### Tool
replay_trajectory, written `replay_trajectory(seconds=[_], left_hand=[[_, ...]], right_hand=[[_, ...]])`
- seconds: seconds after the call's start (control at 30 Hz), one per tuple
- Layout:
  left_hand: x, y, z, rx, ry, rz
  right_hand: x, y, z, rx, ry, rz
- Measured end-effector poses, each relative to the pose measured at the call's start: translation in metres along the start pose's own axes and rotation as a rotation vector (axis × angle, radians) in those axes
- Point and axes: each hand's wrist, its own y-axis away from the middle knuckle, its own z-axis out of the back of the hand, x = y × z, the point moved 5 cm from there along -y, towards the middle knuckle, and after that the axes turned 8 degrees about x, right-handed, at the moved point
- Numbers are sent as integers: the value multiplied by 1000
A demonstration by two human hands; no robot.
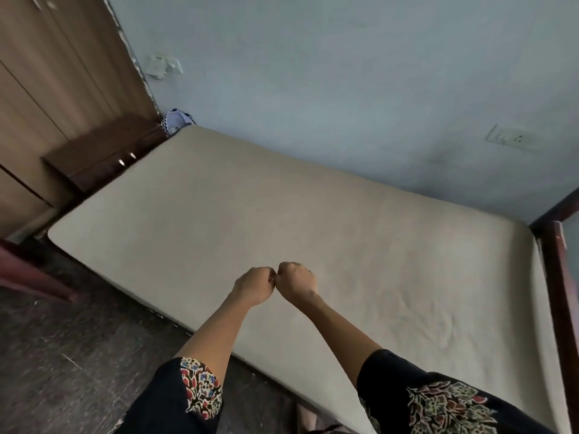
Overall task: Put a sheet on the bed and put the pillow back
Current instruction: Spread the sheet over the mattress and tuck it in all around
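- We see the left hand (255, 285) and the right hand (296, 278) held out together, each curled into a fist, and the two meet at the knuckles.
- Nothing shows inside either fist; the fingers are folded in on themselves.
- Directly beneath the fists lies the beige mattress (282, 198), which stretches away from them to the far left and the near right. The hands hang over its near edge and do not touch it.
- To the right of the fists the mattress surface shows shallow wrinkles.
- Further right, the dark wooden bed frame (560, 292) runs along the mattress end.
- Far beyond the fists, up and to the left, a blue-and-white patterned cloth (178, 119) sits wedged at the far mattress corner against the wall (344, 73); we cannot tell whether it is the pillow or the sheet.
- Just left of that cloth stands a low dark cabinet (103, 148), and behind it a tall brown wardrobe (47, 73).
- Below and left of the fists is the dark speckled floor (78, 355).
- Both forearms come out of dark sleeves with flowered cuffs, the left sleeve (175, 399) and the right sleeve (438, 402).
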Motion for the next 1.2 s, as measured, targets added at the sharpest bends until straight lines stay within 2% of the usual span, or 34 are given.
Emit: replay_trajectory(seconds=[0.47,0.6,0.9,1.2], left_hand=[[152,-31,65,-68,196,167],[222,-32,92,-67,228,198],[407,-13,155,-9,373,293],[558,-11,211,-114,560,398]], right_hand=[[147,-105,-26,221,134,175],[208,-138,-58,261,154,204],[346,-193,-139,307,150,141],[484,-267,-207,378,206,342]])
